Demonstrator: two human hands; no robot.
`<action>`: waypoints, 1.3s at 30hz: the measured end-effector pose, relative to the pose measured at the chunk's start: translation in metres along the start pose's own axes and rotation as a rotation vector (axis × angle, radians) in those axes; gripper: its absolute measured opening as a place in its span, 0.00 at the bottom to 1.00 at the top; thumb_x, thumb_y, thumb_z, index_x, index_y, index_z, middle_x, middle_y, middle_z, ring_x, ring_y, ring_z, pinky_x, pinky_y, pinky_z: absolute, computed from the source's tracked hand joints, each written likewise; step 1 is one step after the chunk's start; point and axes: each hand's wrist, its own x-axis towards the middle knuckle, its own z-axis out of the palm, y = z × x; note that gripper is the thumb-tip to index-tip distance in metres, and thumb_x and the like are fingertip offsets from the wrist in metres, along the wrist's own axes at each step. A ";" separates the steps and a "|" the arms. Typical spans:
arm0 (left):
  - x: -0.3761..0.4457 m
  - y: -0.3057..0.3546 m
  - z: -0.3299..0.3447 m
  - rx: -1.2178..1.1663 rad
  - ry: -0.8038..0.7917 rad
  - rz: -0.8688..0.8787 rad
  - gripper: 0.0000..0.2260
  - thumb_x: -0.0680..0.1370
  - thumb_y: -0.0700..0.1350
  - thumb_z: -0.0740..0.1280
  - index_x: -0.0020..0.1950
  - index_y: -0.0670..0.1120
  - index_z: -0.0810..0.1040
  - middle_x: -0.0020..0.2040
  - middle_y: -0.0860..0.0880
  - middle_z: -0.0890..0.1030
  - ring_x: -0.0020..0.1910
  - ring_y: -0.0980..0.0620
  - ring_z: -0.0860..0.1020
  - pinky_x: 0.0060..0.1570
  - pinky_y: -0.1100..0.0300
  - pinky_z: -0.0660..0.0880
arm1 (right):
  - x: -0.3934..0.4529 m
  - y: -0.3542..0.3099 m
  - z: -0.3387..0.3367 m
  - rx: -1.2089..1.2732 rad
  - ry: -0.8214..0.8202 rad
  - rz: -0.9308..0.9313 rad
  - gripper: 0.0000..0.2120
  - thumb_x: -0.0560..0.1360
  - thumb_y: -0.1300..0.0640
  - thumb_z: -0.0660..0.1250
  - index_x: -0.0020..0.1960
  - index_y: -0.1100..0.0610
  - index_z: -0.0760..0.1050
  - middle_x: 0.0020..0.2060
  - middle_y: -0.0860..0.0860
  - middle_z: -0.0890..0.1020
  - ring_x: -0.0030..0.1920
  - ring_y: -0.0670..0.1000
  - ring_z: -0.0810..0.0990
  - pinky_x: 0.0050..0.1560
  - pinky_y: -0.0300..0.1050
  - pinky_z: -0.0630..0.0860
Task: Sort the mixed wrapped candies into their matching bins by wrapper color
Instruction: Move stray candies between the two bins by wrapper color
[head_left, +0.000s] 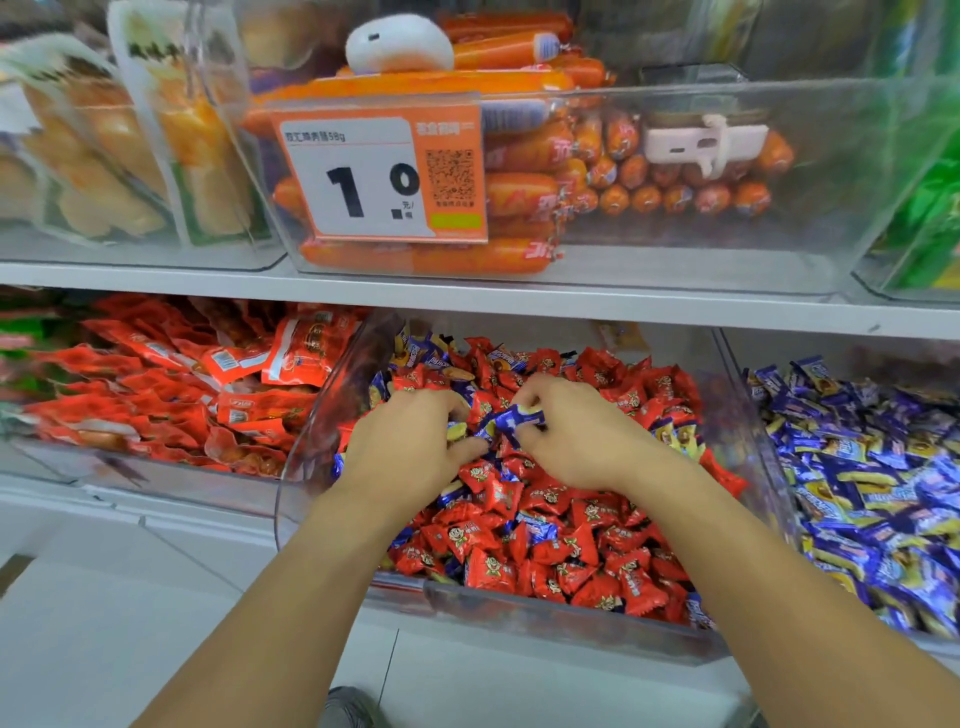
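Both hands are down in the middle clear bin, which is heaped with red-wrapped candies and scattered blue ones. The right hand pinches a blue-wrapped candy; the left hand curls around several collected pieces, yellow and blue showing. The bin just to the right holds blue-wrapped candies, the left bin red snack packets. On the shelf above, a clear bin holds orange sausages.

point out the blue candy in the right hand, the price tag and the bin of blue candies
blue candy (519, 417), head view, middle of the wrapper pinched by the right hand
price tag (382, 174), head view, white panel with the digits
bin of blue candies (748, 410), head view, clear left wall
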 end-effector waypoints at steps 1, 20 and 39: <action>0.001 0.001 0.000 0.033 0.004 -0.015 0.17 0.74 0.60 0.70 0.58 0.53 0.78 0.52 0.52 0.81 0.53 0.49 0.78 0.45 0.55 0.74 | 0.001 0.001 -0.001 0.035 0.010 0.009 0.13 0.80 0.56 0.62 0.64 0.52 0.70 0.50 0.51 0.78 0.29 0.45 0.73 0.28 0.40 0.67; 0.000 -0.034 -0.014 -0.409 0.022 -0.128 0.07 0.77 0.53 0.69 0.45 0.51 0.74 0.28 0.48 0.74 0.22 0.53 0.69 0.28 0.55 0.68 | 0.010 -0.018 0.014 0.108 0.146 0.032 0.16 0.76 0.46 0.71 0.56 0.56 0.78 0.39 0.49 0.78 0.37 0.50 0.75 0.30 0.37 0.66; -0.002 -0.032 -0.024 -0.416 -0.027 -0.185 0.07 0.80 0.50 0.64 0.43 0.50 0.75 0.23 0.52 0.70 0.19 0.57 0.63 0.22 0.63 0.62 | 0.027 -0.022 0.022 -0.080 -0.010 -0.052 0.17 0.77 0.42 0.67 0.60 0.51 0.72 0.49 0.52 0.78 0.49 0.54 0.76 0.44 0.48 0.70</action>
